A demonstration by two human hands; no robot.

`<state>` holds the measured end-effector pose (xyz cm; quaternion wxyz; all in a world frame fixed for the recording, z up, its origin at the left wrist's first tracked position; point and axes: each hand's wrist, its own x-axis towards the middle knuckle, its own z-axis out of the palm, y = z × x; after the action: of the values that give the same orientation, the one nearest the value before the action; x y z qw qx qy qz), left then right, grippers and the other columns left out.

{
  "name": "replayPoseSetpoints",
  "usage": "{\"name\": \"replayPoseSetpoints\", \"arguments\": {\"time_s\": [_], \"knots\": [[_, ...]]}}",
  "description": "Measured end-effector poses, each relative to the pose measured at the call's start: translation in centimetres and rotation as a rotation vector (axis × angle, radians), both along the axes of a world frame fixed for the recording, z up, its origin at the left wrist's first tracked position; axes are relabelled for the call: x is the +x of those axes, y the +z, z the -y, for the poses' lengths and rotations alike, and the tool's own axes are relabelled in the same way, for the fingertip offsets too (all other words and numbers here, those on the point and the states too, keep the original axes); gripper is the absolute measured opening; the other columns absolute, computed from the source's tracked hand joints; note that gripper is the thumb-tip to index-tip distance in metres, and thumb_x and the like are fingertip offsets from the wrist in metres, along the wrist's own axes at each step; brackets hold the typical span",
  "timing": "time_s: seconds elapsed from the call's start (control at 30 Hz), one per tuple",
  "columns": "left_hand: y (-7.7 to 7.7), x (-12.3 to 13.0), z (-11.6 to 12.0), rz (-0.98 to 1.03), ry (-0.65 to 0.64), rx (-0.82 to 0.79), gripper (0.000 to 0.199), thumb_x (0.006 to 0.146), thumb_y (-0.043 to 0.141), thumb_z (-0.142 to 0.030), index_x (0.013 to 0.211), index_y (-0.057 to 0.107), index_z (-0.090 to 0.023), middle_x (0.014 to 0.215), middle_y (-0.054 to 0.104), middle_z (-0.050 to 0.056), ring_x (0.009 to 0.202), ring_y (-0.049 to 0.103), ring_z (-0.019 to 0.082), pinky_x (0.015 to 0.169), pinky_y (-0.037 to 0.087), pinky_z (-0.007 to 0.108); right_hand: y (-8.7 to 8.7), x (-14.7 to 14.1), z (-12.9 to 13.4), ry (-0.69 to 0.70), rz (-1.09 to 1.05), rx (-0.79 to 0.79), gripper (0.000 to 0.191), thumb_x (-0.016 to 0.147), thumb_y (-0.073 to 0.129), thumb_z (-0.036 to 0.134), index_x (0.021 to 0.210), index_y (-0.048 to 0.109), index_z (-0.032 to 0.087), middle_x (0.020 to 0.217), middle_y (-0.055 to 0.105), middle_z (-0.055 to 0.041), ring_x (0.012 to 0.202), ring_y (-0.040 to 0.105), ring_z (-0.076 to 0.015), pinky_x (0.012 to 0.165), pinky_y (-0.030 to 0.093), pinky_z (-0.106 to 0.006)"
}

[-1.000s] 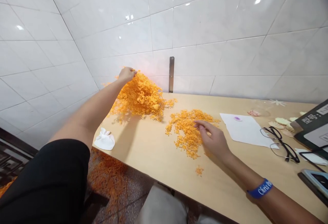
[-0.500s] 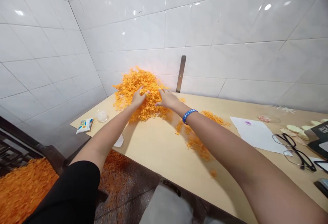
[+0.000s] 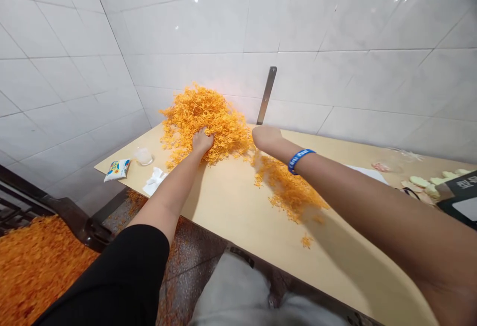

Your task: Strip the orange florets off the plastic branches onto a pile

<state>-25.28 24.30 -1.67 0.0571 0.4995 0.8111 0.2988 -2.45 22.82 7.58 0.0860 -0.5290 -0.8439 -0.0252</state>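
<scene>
A tall, tangled heap of small orange plastic-looking sprigs (image 3: pixel 203 107) stands at the back left of the table, against the tiled wall. My left hand (image 3: pixel 202 142) is pressed into its front side, with fingers curled round some of the sprigs. Right of the heap, my right hand (image 3: pixel 267 138) is closed like a fist; its fingertips face away, so I cannot see what it holds. A blue wristband (image 3: pixel 300 160) circles my right wrist. Below my right forearm lies a looser spread of orange sprigs (image 3: pixel 288 184), with one small piece (image 3: pixel 306 240) apart from it.
At the table's left end are a small printed packet (image 3: pixel 117 170), a clear cup (image 3: pixel 143 156) and crumpled white tissue (image 3: pixel 154 181). A metal bracket (image 3: pixel 267 96) stands against the wall. Pale oval pieces (image 3: pixel 419 181) and a dark box (image 3: pixel 460 194) lie right. Orange bits (image 3: pixel 40 271) fill the lower left.
My right hand has drawn away from the heap to the right and closed. My left hand stays at the heap, its fingers more curled. The view has shifted slightly.
</scene>
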Motion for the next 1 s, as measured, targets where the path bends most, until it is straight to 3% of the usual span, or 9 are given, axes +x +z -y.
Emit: {"name": "replayPoseSetpoints", "arguments": {"time_s": [0.13, 0.3, 0.4, 0.5, 0.63, 0.73, 0.83, 0.93, 1.0], "knots": [[-0.5, 0.1, -0.4, -0.03, 0.024, 0.009, 0.067, 0.089, 0.042, -0.048, 0.149, 0.038, -0.019, 0.155, 0.039, 0.009, 0.145, 0.032, 0.03, 0.12, 0.024, 0.041, 3.3, 4.1, 1.0, 0.057, 0.08, 0.124, 0.021, 0.087, 0.053, 0.007, 0.096, 0.071, 0.007, 0.095, 0.072, -0.0263, 0.1, 0.069, -0.0402, 0.08, 0.051, -0.049], [-0.8, 0.5, -0.7, -0.062, 0.039, 0.032, 0.068, 0.088, 0.043, -0.045, 0.15, 0.036, -0.017, 0.157, 0.036, 0.01, 0.146, 0.03, 0.03, 0.121, 0.019, 0.04, 9.4, 10.3, 2.2, -0.071, 0.238, 0.358, 0.029, 0.094, 0.044, 0.005, 0.117, 0.06, 0.002, 0.101, 0.07, -0.0198, 0.106, 0.067, -0.0302, 0.077, 0.044, -0.039], [-0.6, 0.8, -0.6, -0.061, 0.047, 0.048, 0.069, 0.088, 0.045, -0.046, 0.149, 0.037, -0.015, 0.155, 0.038, 0.013, 0.146, 0.031, 0.031, 0.121, 0.02, 0.041, 12.8, 14.3, 3.8, -0.148, 0.148, 0.527, 0.038, 0.098, 0.039, 0.019, 0.132, 0.054, 0.008, 0.107, 0.07, -0.0169, 0.108, 0.065, -0.0305, 0.071, 0.039, -0.041], [-0.2, 1.2, -0.1, -0.04, 0.051, 0.056, 0.072, 0.087, 0.048, -0.049, 0.148, 0.038, -0.014, 0.153, 0.04, 0.016, 0.145, 0.031, 0.032, 0.121, 0.02, 0.042, 14.5, 17.6, 6.1, -0.138, -0.101, 0.647, 0.053, 0.098, 0.026, 0.041, 0.128, 0.056, 0.01, 0.118, 0.068, -0.0124, 0.112, 0.061, -0.0321, 0.07, 0.033, -0.048], [0.5, 1.0, 0.6, 0.035, 0.025, 0.064, 0.075, 0.085, 0.051, -0.053, 0.15, 0.035, -0.019, 0.15, 0.046, 0.013, 0.141, 0.039, 0.03, 0.115, 0.034, 0.04, 12.6, 20.7, 8.8, -0.034, -0.382, 0.652, 0.045, 0.098, 0.036, 0.031, 0.137, 0.046, 0.013, 0.116, 0.069, -0.0069, 0.108, 0.063, -0.0191, 0.084, 0.037, -0.041], [1.5, 0.5, 0.9, 0.127, -0.033, 0.171, 0.084, 0.081, 0.061, -0.046, 0.153, 0.026, -0.022, 0.154, 0.041, 0.01, 0.141, 0.04, 0.025, 0.114, 0.036, 0.034, 9.0, 22.8, 10.6, -0.126, -0.476, 0.52, 0.046, 0.093, 0.051, 0.02, 0.139, 0.046, 0.02, 0.103, 0.071, -0.0053, 0.087, 0.065, -0.0138, 0.081, 0.043, -0.037], [2.6, 1.4, 2.3, 0.131, -0.045, 0.3, 0.093, 0.075, 0.068, -0.033, 0.154, 0.023, -0.014, 0.158, 0.031, 0.013, 0.146, 0.032, 0.024, 0.12, 0.028, 0.032, 5.4, 25.1, 13.1, -0.212, -0.523, 0.48, 0.045, 0.087, 0.056, 0.018, 0.132, 0.055, 0.026, 0.096, 0.071, -0.0049, 0.073, 0.062, -0.0142, 0.071, 0.046, -0.035], [2.5, 5.7, 6.6, 0.006, -0.069, 0.416, 0.078, 0.082, 0.058, -0.031, 0.151, 0.028, -0.012, 0.158, 0.031, 0.014, 0.148, 0.027, 0.023, 0.124, 0.019, 0.035, 2.9, 27.2, 15.3, -0.287, -0.583, 0.578, 0.043, 0.082, 0.057, 0.018, 0.124, 0.062, 0.027, 0.1, 0.071, -0.0076, 0.077, 0.063, -0.0174, 0.067, 0.047, -0.036], [1.2, 10.6, 10.9, -0.086, -0.33, 0.364, 0.067, 0.088, 0.05, -0.04, 0.149, 0.034, -0.019, 0.158, 0.031, 0.012, 0.15, 0.023, 0.024, 0.124, 0.017, 0.042, 1.5, 28.3, 15.8, -0.332, -0.647, 0.622, 0.042, 0.08, 0.057, 0.02, 0.12, 0.064, 0.027, 0.104, 0.07, -0.0088, 0.081, 0.063, -0.0188, 0.069, 0.048, -0.037]]}}
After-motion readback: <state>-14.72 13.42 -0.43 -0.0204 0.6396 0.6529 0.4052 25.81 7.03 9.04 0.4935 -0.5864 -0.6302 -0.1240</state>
